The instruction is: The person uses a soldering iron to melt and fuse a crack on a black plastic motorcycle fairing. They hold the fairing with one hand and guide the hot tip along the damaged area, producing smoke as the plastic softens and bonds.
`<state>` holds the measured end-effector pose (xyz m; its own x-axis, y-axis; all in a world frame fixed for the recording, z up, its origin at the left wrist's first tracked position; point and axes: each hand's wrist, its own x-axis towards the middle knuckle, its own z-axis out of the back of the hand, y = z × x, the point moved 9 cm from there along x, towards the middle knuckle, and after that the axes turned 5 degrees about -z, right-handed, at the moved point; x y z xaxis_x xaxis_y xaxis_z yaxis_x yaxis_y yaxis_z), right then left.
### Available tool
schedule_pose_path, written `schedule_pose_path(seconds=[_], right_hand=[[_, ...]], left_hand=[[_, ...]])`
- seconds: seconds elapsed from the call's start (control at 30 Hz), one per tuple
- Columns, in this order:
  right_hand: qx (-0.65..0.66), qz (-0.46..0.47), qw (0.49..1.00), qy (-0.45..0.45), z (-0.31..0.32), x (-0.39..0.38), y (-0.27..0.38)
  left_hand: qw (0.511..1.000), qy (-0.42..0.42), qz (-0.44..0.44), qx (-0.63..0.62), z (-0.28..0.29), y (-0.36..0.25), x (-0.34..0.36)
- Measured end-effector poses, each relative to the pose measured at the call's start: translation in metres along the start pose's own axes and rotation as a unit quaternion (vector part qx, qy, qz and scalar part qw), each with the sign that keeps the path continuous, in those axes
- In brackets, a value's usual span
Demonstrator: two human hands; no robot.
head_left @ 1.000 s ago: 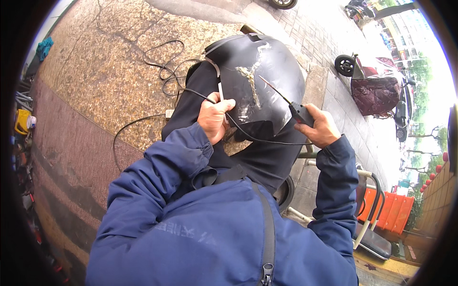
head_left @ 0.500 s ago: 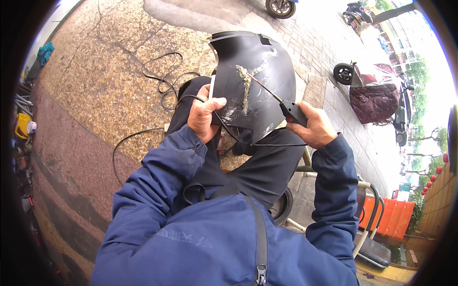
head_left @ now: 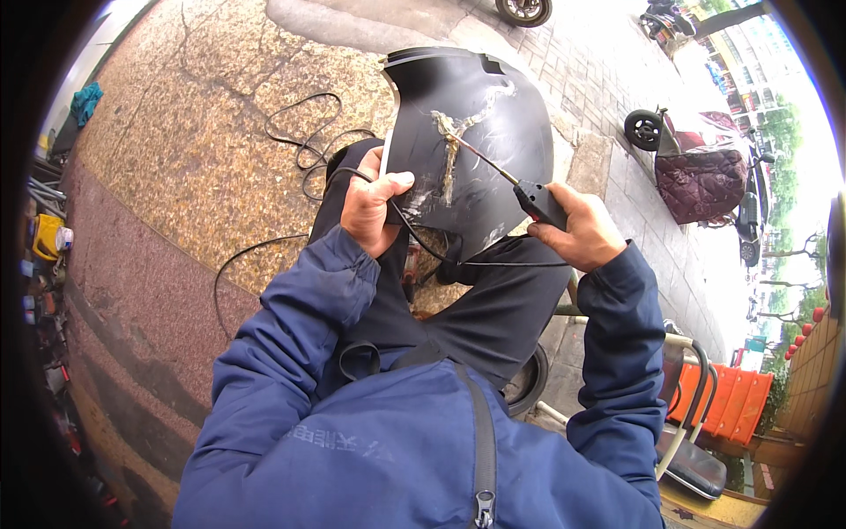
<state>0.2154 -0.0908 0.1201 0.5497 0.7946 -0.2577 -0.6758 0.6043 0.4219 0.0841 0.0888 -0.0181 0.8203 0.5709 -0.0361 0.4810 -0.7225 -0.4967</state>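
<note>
From where I stand, the black plastic panel [head_left: 507, 128] sits propped over the person's knees, its curved outer face turned up and its scalloped lower edge toward the lap. The left hand [head_left: 373, 210] is closed on its left edge, thumb flat on the outer face, the fingers mostly hidden from me. The right hand [head_left: 583, 227] is wrapped round the dark handle of a soldering iron [head_left: 543, 204] (or a plastic-welding iron of the same build; I can't tell which). Its slim shaft slants up and leftward, and the tip appears to meet the upper part of a rough, pale-brown seam [head_left: 450, 172] across the scuffed face. A black cable [head_left: 515, 264] runs leftward from the right hand, over the trousers [head_left: 480, 313], and up by the left hand, whether gripped there or merely trailing I can't say.

I'd judge the panel light for its breadth, a stiff shell with a little spring, smooth enough to slide on cloth, and weakest along that seam. The left rim looks the sound place to hold it, well away from the seam and the shaft. The iron looks light too, best held by its handle alone, since the metal may be hot.
</note>
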Motion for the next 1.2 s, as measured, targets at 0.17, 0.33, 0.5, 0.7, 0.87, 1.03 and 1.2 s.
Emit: schedule_pose_path(seconds=[0.17,0.33,0.5,0.7,0.87,1.03,1.2], right_hand=[[0.002,-0.006,1.000,0.011,0.000,0.002,0.000],[-0.008,-0.003,1.000,0.011,0.000,0.004,0.000],[-0.001,0.006,1.000,-0.012,0.003,0.005,-0.001],[0.058,-0.009,0.997,-0.050,0.004,0.006,-0.005],[0.069,0.008,0.996,-0.060,-0.009,0.009,-0.004],[0.088,0.028,0.994,-0.059,-0.018,0.011,-0.005],[0.084,0.020,0.995,-0.048,-0.017,0.013,-0.006]], left_hand=[[1.000,-0.004,0.004,-0.004,0.000,0.000,0.001],[1.000,-0.014,0.019,-0.017,-0.001,-0.001,-0.001],[0.995,0.041,0.060,-0.063,-0.009,0.001,0.002],[0.956,0.124,0.164,-0.209,-0.018,0.008,0.008],[0.955,0.131,0.156,-0.215,-0.013,0.008,0.015],[0.953,0.159,0.120,-0.230,-0.017,0.008,0.016],[0.951,0.155,0.142,-0.229,-0.016,0.010,0.021]])
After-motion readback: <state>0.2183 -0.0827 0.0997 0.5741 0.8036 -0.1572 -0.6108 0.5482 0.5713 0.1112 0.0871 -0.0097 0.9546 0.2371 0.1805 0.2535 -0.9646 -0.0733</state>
